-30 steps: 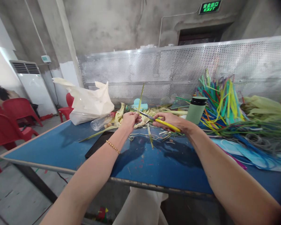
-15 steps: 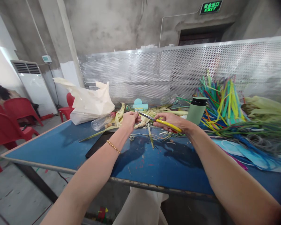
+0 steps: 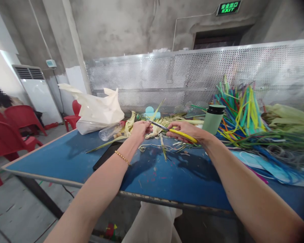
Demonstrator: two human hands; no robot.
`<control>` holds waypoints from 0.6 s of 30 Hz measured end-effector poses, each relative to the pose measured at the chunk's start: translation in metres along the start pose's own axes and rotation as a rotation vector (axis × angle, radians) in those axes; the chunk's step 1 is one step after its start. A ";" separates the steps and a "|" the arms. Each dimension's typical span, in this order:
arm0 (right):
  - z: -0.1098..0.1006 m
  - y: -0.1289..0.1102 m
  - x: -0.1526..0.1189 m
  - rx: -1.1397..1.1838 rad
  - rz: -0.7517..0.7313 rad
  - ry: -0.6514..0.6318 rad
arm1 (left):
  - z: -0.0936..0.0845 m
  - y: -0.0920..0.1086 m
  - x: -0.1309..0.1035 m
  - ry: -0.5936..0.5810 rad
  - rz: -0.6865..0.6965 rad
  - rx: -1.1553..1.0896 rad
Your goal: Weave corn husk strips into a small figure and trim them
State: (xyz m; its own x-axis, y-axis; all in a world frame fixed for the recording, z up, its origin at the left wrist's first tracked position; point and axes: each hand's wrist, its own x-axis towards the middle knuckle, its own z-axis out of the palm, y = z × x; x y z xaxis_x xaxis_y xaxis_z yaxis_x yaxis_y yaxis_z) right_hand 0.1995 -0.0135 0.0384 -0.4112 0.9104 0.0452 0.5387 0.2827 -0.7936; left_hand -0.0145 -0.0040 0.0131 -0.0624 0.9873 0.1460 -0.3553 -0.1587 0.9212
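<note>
My right hand (image 3: 181,131) is closed around the yellow handles of a pair of scissors (image 3: 183,135). Their metal blades point left and look closed, with the tip at the fingers of my left hand (image 3: 142,129). That hand is closed in a pinch; what sits between its fingers is too small to make out. A pale green leaf strip (image 3: 158,108) slants up from beside the blades. Behind and below both hands lie pale husk-like pieces (image 3: 130,124) and cut scraps (image 3: 163,146) on the blue table (image 3: 152,180).
Left of my hands are a white plastic bag (image 3: 98,111), a clear bottle (image 3: 107,132) and a black flat object (image 3: 107,155). On the right stand a green cup with a black lid (image 3: 212,121), coloured strips (image 3: 248,111) and face masks (image 3: 266,165). A perforated metal panel (image 3: 147,81) rises behind.
The scissor blades have come together. A pale green strip now sticks up above them where none showed before. Both hands have stayed nearly in place.
</note>
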 end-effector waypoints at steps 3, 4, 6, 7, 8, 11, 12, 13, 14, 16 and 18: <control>0.000 -0.001 -0.001 -0.024 -0.008 0.006 | -0.003 -0.002 0.003 -0.014 -0.010 -0.009; 0.001 -0.001 -0.002 -0.032 -0.017 0.012 | -0.004 -0.003 0.004 -0.019 -0.014 -0.013; 0.003 -0.002 -0.002 -0.045 -0.044 0.028 | -0.006 -0.004 0.006 -0.024 -0.019 -0.021; 0.005 -0.003 -0.003 -0.049 -0.056 0.039 | -0.006 -0.005 0.006 -0.025 -0.022 -0.023; 0.007 -0.003 -0.003 -0.047 -0.064 0.050 | -0.007 -0.005 0.007 -0.026 -0.024 -0.024; 0.012 -0.005 -0.002 -0.037 -0.066 0.062 | -0.008 -0.006 0.008 -0.032 -0.033 -0.024; 0.013 -0.005 -0.002 -0.045 -0.071 0.068 | -0.008 -0.006 0.008 -0.035 -0.034 -0.025; 0.013 -0.005 0.000 -0.071 -0.082 0.087 | -0.008 -0.006 0.008 -0.039 -0.031 -0.029; 0.012 -0.004 0.001 -0.119 -0.096 0.124 | -0.008 -0.005 0.007 -0.047 -0.025 -0.035; 0.008 0.000 0.006 -0.283 -0.124 0.253 | -0.006 -0.004 0.005 -0.075 0.001 -0.049; 0.003 0.008 0.011 -0.499 -0.105 0.392 | -0.005 -0.003 0.002 -0.109 0.029 -0.052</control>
State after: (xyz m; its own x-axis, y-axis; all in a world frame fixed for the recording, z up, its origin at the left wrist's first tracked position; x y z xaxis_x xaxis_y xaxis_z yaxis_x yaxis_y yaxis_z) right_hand 0.1973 -0.0015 0.0308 -0.2324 0.8862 0.4007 0.8263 0.3972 -0.3993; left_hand -0.0178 -0.0014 0.0091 0.0271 0.9766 0.2132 -0.4029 -0.1845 0.8964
